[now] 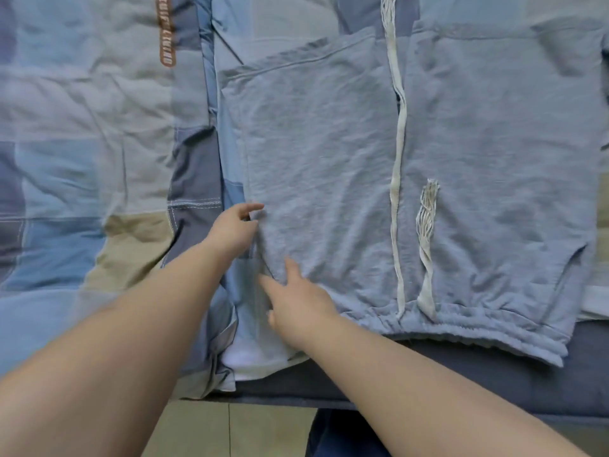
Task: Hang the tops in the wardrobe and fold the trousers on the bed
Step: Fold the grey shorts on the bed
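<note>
reaching forward and down, both bare forearms converge on the left edge of the grey trousers point(329, 166), which lie flat on the bed point(82, 127) with the waistband nearest the person. left hand point(234, 227) sits at the fabric's edge, fingers curled, thumb and forefinger seemingly pinching the hem (slightly blurred, so the grip is not certain). right hand point(296, 301) rests lower on the same edge, fingers straight and spread, forefinger pointing up-left, palm pressing the cloth. white drawstrings point(425, 225) trail over the trousers' middle. patchwork quilt point(66, 192) in blues and beige covers the bed beneath.
</note>
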Demonstrator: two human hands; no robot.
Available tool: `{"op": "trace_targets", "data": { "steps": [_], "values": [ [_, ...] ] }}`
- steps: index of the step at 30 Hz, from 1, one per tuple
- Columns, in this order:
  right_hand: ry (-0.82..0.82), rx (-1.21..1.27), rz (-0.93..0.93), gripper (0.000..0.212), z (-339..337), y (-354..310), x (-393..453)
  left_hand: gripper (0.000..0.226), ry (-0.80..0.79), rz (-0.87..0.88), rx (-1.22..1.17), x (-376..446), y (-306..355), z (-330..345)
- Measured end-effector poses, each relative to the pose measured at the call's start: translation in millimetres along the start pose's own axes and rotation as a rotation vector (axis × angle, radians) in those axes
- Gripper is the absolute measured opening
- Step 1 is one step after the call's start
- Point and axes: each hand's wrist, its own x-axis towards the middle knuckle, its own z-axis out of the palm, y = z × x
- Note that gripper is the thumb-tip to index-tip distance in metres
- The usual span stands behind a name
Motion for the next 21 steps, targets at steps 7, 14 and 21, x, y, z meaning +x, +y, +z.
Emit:
{"op": "trace_targets", "data": {
  "steps": [7, 14, 21],
  "values": [
    [-0.038, -0.041, 0.162, 0.054, 17.6, -9.7, 35.6, 0.035, 0.075, 0.093, -0.067, 47.9, 22.1, 4.4],
    [0.435, 0.668, 0.222, 0.030, 8.6, 5.0, -0.5, 0.010, 0.207, 0.081, -0.201, 64.3, 66.1, -6.3],
    [0.636, 0.726, 0.186, 0.019, -34.4, 51.2, -51.3, 0.020, 0.048, 0.121, -0.151, 59.8, 153.6, 7.4]
  ]
}}
